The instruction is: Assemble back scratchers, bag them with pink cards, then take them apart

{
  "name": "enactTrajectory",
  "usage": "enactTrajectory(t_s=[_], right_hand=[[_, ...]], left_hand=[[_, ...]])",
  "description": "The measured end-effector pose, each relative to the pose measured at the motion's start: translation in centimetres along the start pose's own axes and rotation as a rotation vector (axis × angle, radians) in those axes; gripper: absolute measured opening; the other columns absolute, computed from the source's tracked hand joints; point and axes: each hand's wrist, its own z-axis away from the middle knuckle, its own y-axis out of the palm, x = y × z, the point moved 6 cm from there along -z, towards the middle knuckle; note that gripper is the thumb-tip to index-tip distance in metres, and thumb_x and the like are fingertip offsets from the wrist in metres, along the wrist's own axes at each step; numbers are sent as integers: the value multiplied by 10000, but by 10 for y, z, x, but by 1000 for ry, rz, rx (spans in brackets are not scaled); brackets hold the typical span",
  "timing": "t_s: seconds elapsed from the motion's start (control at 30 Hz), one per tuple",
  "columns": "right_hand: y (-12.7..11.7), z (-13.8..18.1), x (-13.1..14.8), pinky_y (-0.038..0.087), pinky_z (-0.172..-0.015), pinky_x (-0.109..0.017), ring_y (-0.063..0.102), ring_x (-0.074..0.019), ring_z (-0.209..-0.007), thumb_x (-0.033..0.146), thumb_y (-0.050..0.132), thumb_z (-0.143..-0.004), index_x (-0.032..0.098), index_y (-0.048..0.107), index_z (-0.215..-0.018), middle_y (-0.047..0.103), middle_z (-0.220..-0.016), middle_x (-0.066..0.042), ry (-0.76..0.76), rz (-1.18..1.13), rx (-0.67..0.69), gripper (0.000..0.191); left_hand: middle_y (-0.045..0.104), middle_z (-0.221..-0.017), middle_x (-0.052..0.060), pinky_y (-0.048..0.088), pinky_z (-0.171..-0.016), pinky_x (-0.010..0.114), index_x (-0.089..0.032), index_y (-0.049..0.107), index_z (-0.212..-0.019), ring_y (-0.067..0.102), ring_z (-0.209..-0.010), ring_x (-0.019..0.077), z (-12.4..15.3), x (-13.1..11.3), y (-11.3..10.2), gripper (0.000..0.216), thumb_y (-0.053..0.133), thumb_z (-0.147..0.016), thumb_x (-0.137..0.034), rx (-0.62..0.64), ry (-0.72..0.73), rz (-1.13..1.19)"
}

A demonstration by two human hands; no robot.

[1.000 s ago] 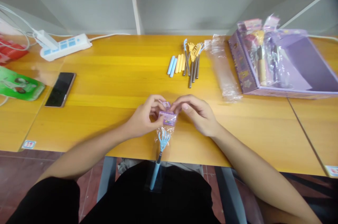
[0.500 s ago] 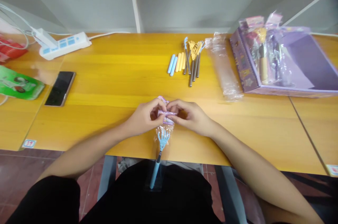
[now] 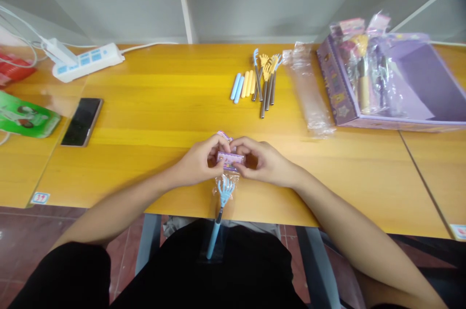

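Observation:
Between my two hands is a small purple printed header card (image 3: 230, 159) at the top of a clear plastic bag. My left hand (image 3: 204, 159) pinches its left end, and my right hand (image 3: 260, 161) pinches the right end. Inside the bag lies a blue back scratcher (image 3: 225, 191), its hand-shaped head up near the card and its blue handle hanging past the table edge in front of my black shirt. Another bit of purple print (image 3: 224, 135) shows just beyond my fingertips.
Several blue and yellow back scratchers (image 3: 267, 83) lie at the back beside loose handle sleeves (image 3: 243, 86). Clear bags (image 3: 309, 95) rest left of a purple box (image 3: 338, 97) holding bagged items. A phone (image 3: 82, 122), power strip (image 3: 89, 62) and green packet (image 3: 27, 114) are at left.
The header card has tilted so its printed face shows more between my fingers. Both hands stay in nearly the same place, and the bagged back scratcher has hardly moved.

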Motion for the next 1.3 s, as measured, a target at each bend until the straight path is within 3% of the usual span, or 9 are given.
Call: enactTrajectory(t_s=[0.17, 0.37, 0.47, 0.6, 0.73, 0.8, 0.9, 1.1, 1.3], right_hand=[[-1, 1, 2, 571, -757, -308, 659, -161, -792, 262, 720, -958, 262, 635, -1334, 736, -935, 2, -27, 20, 24, 386], [1, 2, 2, 561, -794, -299, 662, -155, -802, 274, 695, -992, 276, 509, -1541, 705, -917, 20, -31, -44, 33, 579], [4, 0, -2, 564, -843, -308, 691, -159, -885, 317, 699, -1029, 277, 391, -1602, 703, -994, 2, -3, -234, 35, 651], [12, -3, -6, 572, -819, -299, 687, -151, -873, 386, 792, -988, 266, 450, -1516, 675, -975, 10, 41, -482, 78, 641], [15, -3, -10, 558, -753, -275, 653, -132, -808, 412, 879, -906, 212, 635, -1129, 666, -919, 14, 113, -437, 92, 386], [11, -3, -12, 560, -731, -282, 647, -136, -778, 444, 877, -901, 202, 648, -1033, 680, -888, 9, 144, -349, 61, 358], [1, -5, -14, 566, -723, -287, 666, -144, -773, 439, 873, -903, 215, 640, -1141, 703, -899, 12, 141, -282, -9, 401], [-53, -5, -12, 605, -835, -338, 718, -179, -885, 506, 830, -936, 287, 537, -1249, 711, -963, 1, 21, -217, -372, 482], [-176, 32, 12, 582, -739, -343, 690, -185, -798, 385, 723, -976, 285, 573, -1169, 646, -916, -5, -59, 332, -1009, 264]], left_hand=[[645, -1083, 35, 572, -820, 299, -232, 498, -1095, 708, -948, 164, 1, 4, 0, 296, 699, -893, -152, 24, -24, 25], [662, -1312, 145, 610, -831, 395, -253, 393, -1361, 748, -1061, 281, 8, 13, 4, 843, 965, -747, -342, 158, -182, -78], [692, -1237, 112, 618, -813, 387, -252, 460, -1339, 755, -1021, 271, 7, 12, 1, 842, 1003, -703, -347, 161, -185, -28], [721, -1031, 42, 601, -748, 311, -216, 538, -1222, 733, -857, 187, -4, 10, -22, 677, 990, -732, -333, -111, -140, 190], [682, -888, -24, 570, -749, 265, -203, 581, -1055, 684, -790, 135, -7, 5, -52, 551, 999, -734, -360, -519, -4, 313], [673, -866, -38, 569, -740, 263, -212, 577, -1022, 676, -772, 129, -7, 4, -55, 557, 1015, -714, -369, -601, 16, 357], [716, -908, -15, 584, -730, 282, -228, 572, -1061, 706, -782, 150, -6, 4, -51, 591, 1006, -727, -449, -577, 22, 418], [790, -935, 28, 574, -662, 314, -246, 446, -1193, 753, -716, 185, -7, 4, -38, 544, 809, -928, -552, -372, 8, 474], [764, -872, -4, 532, -607, 293, -237, 448, -1185, 712, -646, 163, -7, 12, -35, 439, 729, -978, -504, -314, -32, 383]])
